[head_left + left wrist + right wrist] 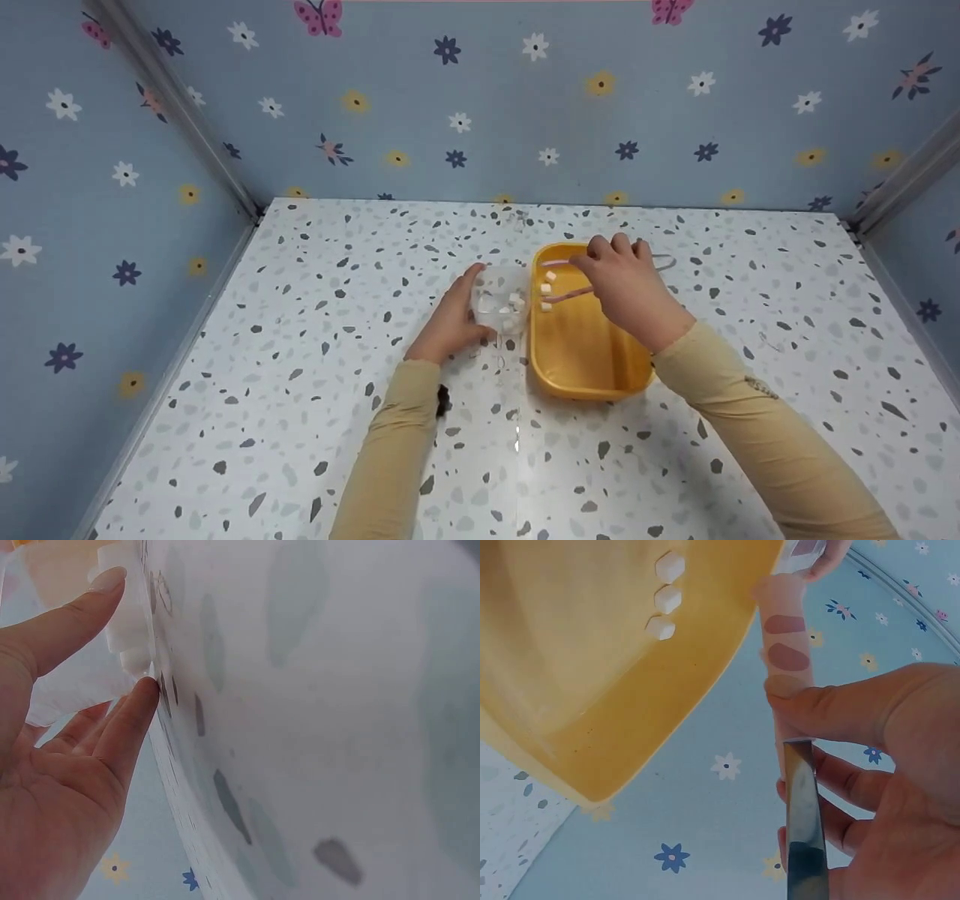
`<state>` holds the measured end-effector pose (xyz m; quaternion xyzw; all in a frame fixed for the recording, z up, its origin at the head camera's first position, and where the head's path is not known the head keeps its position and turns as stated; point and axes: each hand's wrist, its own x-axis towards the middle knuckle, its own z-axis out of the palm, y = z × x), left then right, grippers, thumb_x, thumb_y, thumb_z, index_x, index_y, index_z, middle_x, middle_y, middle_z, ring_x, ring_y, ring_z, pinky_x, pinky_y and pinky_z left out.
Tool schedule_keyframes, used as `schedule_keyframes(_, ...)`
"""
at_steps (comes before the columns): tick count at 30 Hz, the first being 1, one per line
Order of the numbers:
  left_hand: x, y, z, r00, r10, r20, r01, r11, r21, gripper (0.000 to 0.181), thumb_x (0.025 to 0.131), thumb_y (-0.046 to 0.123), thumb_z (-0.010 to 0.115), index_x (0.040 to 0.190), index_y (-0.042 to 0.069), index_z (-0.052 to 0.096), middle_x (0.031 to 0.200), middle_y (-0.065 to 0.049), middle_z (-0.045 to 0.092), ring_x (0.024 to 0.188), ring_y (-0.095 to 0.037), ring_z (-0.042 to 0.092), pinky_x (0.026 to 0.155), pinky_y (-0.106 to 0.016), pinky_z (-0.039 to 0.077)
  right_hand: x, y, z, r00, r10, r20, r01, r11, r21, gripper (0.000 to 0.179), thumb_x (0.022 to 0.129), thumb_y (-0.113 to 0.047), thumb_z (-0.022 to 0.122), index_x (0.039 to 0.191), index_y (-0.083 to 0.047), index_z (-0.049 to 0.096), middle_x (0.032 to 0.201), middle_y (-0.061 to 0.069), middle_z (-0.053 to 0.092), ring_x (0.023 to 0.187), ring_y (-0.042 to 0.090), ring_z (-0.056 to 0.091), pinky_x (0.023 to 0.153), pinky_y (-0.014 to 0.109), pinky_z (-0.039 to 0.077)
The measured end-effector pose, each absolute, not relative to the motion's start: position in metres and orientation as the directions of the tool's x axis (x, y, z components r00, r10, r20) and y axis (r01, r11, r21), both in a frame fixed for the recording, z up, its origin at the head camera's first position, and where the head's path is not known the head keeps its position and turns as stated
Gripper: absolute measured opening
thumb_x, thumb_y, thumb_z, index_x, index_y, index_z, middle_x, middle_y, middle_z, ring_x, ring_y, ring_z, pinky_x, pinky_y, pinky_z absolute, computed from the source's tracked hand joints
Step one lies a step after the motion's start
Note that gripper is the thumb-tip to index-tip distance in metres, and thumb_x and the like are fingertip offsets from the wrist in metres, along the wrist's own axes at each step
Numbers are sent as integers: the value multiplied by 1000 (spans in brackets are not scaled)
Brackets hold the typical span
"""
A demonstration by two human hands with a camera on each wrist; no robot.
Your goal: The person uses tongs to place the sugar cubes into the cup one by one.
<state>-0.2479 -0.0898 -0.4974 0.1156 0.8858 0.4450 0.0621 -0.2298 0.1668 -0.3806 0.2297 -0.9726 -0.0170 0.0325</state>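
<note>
My left hand (pixel 450 321) holds a small clear plastic container (pixel 499 280) between thumb and fingers, with several white cubes (pixel 514 301) in it. Right beside the container stands a yellow tray (pixel 581 349). Three white cubes (pixel 668 598) lie in the tray, near its left wall. Over the tray, my right hand (pixel 628 289) grips metal tongs (pixel 804 832) with pink-covered arms. The tong arms are spread, their tips near the cubes, with nothing pinched between them. In the left wrist view, a fingertip (pixel 148 690) reaches the table beside the container.
The white speckled table (pixel 300 315) spreads around the tray and container. Flower-patterned walls (pixel 495 97) enclose it at the back and both sides. A small dark item (pixel 442 400) shows beside the left sleeve.
</note>
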Motion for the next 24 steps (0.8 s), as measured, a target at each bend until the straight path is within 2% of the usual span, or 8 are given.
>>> schedule_keyframes(9, -247, -91, -497, -965, 260, -13, 150, 594, 790, 112, 67, 3, 83, 154, 27, 16, 156, -5, 22, 140, -20, 23, 114, -31, 21, -232, 167, -394, -902, -433, -3, -432, 899, 67, 45, 82, 2, 71, 123, -16, 65, 111, 12, 53, 99, 33, 40, 84, 51, 38)
schedule_keyframes(15, -246, -91, -496, -964, 267, -3, 156, 573, 804, 110, 67, 2, 84, 153, 26, 18, 155, -6, 24, 139, -21, 25, 114, -32, 23, -231, 167, -404, -884, -467, -7, -464, 876, 135, 42, 82, 1, 71, 121, -14, 66, 106, 14, 52, 100, 35, 41, 81, 51, 39)
schedule_keyframes(24, -246, -90, -496, -966, 257, -10, 148, 586, 797, 110, 68, 2, 83, 153, 25, 18, 152, -5, 29, 137, -20, 29, 112, -30, 26, -233, 164, -407, -883, -468, -28, -468, 873, 137, 43, 81, 2, 72, 120, -15, 67, 107, 14, 53, 103, 36, 41, 87, 54, 39)
